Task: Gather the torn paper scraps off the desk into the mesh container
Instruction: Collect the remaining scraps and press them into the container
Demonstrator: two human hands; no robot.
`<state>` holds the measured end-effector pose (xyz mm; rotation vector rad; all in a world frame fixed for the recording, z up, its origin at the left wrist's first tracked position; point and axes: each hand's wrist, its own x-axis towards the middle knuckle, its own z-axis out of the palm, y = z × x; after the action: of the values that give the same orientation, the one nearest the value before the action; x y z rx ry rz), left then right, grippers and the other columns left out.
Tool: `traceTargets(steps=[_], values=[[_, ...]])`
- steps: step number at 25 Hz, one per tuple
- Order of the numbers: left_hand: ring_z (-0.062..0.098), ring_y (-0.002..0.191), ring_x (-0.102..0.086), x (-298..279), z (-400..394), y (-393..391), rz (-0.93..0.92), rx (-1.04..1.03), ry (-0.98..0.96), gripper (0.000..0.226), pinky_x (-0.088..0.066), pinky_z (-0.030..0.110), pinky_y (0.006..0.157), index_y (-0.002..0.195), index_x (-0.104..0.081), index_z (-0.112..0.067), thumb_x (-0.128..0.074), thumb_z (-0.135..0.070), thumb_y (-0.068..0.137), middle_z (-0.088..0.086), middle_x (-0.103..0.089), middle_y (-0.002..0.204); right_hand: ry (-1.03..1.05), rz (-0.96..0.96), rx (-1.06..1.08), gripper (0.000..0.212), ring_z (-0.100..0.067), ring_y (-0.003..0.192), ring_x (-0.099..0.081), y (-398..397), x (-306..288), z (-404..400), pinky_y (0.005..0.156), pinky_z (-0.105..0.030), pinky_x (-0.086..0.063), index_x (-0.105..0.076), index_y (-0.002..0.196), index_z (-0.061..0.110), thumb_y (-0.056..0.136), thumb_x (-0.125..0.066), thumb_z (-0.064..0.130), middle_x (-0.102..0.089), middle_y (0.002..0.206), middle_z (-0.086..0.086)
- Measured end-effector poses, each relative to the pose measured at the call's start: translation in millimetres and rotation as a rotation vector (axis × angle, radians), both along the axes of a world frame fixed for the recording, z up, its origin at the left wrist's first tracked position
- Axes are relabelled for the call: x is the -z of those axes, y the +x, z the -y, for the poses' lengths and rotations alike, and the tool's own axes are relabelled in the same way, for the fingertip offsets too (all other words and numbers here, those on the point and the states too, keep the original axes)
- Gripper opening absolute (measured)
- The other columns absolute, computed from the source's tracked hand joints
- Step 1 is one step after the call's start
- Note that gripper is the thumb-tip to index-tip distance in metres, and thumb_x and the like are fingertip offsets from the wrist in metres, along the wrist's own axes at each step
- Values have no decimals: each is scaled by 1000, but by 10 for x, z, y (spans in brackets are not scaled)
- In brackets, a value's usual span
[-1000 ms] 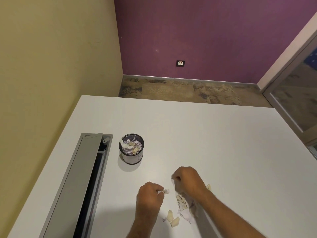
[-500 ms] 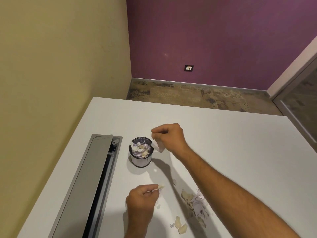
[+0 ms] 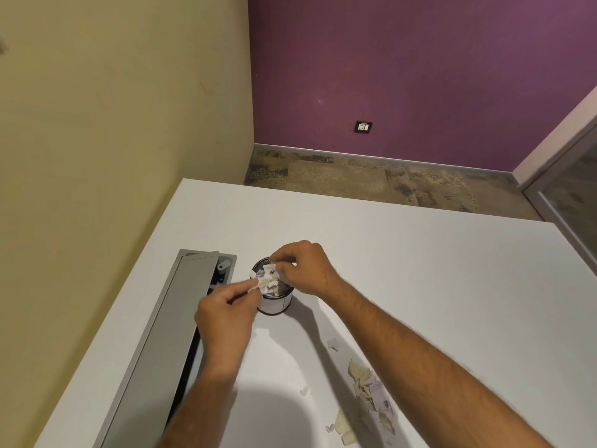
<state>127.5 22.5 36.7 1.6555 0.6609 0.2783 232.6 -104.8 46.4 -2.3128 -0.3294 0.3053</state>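
A small round mesh container (image 3: 274, 303) stands on the white desk (image 3: 403, 270), filled with torn paper. My right hand (image 3: 303, 270) hovers over its rim and pinches a white scrap (image 3: 268, 270) above the opening. My left hand (image 3: 226, 313) is just left of the container and pinches a beige scrap (image 3: 263, 282) at its rim. A heap of torn paper scraps (image 3: 371, 394) lies on the desk near my right forearm. Smaller loose scraps (image 3: 342, 428) lie near the front edge, and single bits (image 3: 332, 344) between heap and container.
A long grey cable tray (image 3: 168, 334) with a raised lid is set into the desk left of the container. A yellow wall borders the desk on the left. The desk's far edge drops to a patterned floor (image 3: 371, 179).
My right hand has moved onto the container's opening with its scrap. My left hand has lifted from the desk to the container's rim, carrying its scrap. The camera has shifted closer.
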Motion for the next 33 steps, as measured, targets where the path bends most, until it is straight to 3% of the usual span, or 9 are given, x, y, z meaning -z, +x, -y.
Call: traceTargets(steps=[5,11,14,16,21,24,26,29,33], values=[[-1,67,-64,-103,8,418,32,96,303,19,-44,3,65,86,-79,-18,-72,-5,74,-3,-74,80,-72,28,-10,33,-14,97,-67,1,-16,127,91,-26,-52,-76,98,15,82,-53,-3,-76,101,0],[25,78,-65,125,-6,613,-93,376,725,11,-53,32,71,91,-75,-15,-72,-15,80,6,-74,82,-192,54,-52,19,-17,86,-65,-81,89,151,77,-25,-49,-77,90,15,81,-64,6,-75,93,-3],[23,78,-48,223,-18,651,-106,557,1039,14,-39,31,63,77,-73,-14,-68,-23,86,5,-71,76,-301,150,-167,20,-24,85,-64,-100,155,130,71,-33,-52,-77,88,16,81,-61,7,-70,89,-6],[22,82,-43,262,-22,652,-85,609,1130,16,-37,33,68,84,-74,-17,-64,-28,89,0,-72,86,-316,155,-214,21,-27,82,-61,-111,160,151,71,-38,-52,-76,90,17,84,-58,11,-69,87,-7],[32,107,-50,175,11,561,21,601,1031,29,-42,44,87,118,-67,-19,-64,-26,89,1,-66,119,-79,148,39,17,-12,83,-64,-223,53,468,79,-18,-44,-76,98,18,88,-62,16,-76,98,3],[25,101,-53,116,111,383,209,516,927,28,-46,37,89,112,-69,-17,-70,-23,85,1,-67,110,-15,62,155,15,-4,76,-63,-399,106,906,71,0,-40,-77,98,17,85,-69,14,-76,96,6],[17,93,-56,133,306,154,291,565,835,20,-48,29,84,101,-69,-19,-72,-28,83,-3,-66,100,-71,-26,156,15,0,75,-63,-576,216,1202,71,-3,-42,-76,98,18,85,-70,14,-75,95,7],[10,84,-59,317,681,-208,148,768,674,21,-52,29,77,97,-64,-27,-69,-41,82,-9,-61,95,-234,-134,167,15,1,76,-62,-859,426,1560,74,-16,-47,-75,98,23,85,-70,19,-74,97,8],[10,115,-52,673,1109,-524,-85,974,627,38,-45,31,98,125,-51,-36,-59,-43,88,-13,-52,125,-372,-187,316,19,-10,90,-67,-1164,595,1905,83,-25,-52,-73,101,25,86,-65,17,-73,103,5]])
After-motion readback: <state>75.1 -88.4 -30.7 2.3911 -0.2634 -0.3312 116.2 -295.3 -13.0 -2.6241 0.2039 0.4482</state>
